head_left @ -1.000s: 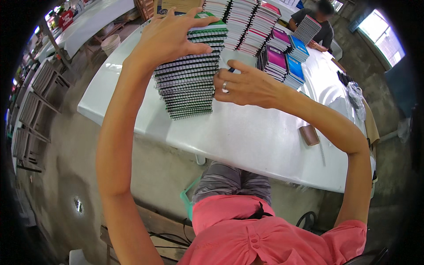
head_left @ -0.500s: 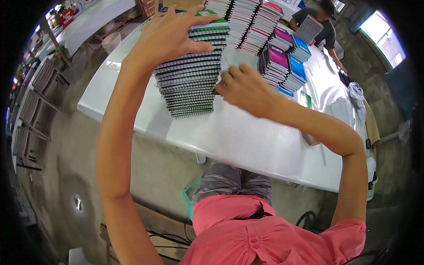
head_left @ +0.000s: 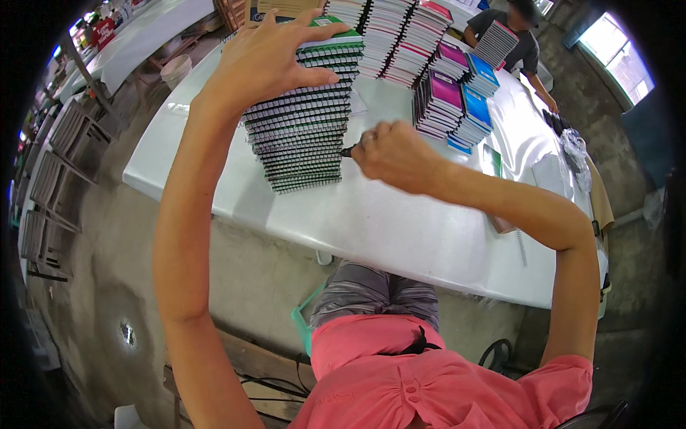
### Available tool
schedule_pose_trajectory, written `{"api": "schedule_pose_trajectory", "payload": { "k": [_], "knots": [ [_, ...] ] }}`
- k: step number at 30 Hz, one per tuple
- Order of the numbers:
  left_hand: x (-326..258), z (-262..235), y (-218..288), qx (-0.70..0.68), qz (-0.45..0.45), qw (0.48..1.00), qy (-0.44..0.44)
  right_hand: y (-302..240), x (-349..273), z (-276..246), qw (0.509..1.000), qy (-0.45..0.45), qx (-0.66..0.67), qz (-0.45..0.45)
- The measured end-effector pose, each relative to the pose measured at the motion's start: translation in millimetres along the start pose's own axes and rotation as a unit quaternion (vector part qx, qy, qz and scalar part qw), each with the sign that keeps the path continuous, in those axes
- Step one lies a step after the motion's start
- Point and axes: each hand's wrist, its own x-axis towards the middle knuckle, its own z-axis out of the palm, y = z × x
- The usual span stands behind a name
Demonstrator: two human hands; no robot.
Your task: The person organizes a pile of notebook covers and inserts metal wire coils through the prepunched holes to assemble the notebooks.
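Note:
A tall stack of spiral-bound notebooks (head_left: 300, 136) with green covers stands on the white table, its wire bindings facing me. My left hand (head_left: 275, 61) lies across the top of that stack, fingers and thumb spread. Beside the stack's lower right side, my right hand (head_left: 396, 154) is closed round a dark marker (head_left: 347, 151), which looks like a pen with a black tip. Its tip points left at the edges of the notebooks. Whether it touches them I cannot tell.
Farther back stand taller white-paged notebook stacks (head_left: 386, 36), purple notebooks (head_left: 446, 89) and blue notebooks (head_left: 475, 107). A cardboard box (head_left: 282, 8) is behind the green stack. Across the table (head_left: 400, 222), another person (head_left: 511, 43) holds a notebook. Clear plastic (head_left: 574, 150) lies at right.
My right hand has shifted slightly down, and the dark marker in it now shows. My left hand keeps its place on the stack. The view has shifted slightly.

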Motion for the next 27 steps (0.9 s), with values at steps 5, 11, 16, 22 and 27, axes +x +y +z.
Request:
{"api": "schedule_pose_trajectory", "payload": {
  "k": [5,11,16,22,27],
  "knots": [
    [-1.1,-2.2,0.8,-0.052,-0.001,0.999,0.002,11.4,-2.4,-2.2,0.996,0.075,-0.001,-0.037],
    [-2.8,-1.3,-1.8,-0.022,-0.004,1.0,-0.006,31.3,2.6,13.2,0.961,0.199,-0.059,-0.185],
    [-0.7,3.3,0.7,-0.012,-0.002,1.0,0.005,33.1,2.2,28.6,0.951,0.231,-0.037,-0.201],
    [-8.0,-1.1,-2.2,0.012,-0.005,1.0,0.009,-19.0,10.5,-21.1,0.99,-0.142,0.024,0.008],
    [1.1,-8.1,7.2,-0.058,-0.006,0.998,-0.009,22.0,4.8,13.6,0.974,0.191,0.049,-0.109]
  ]
}}
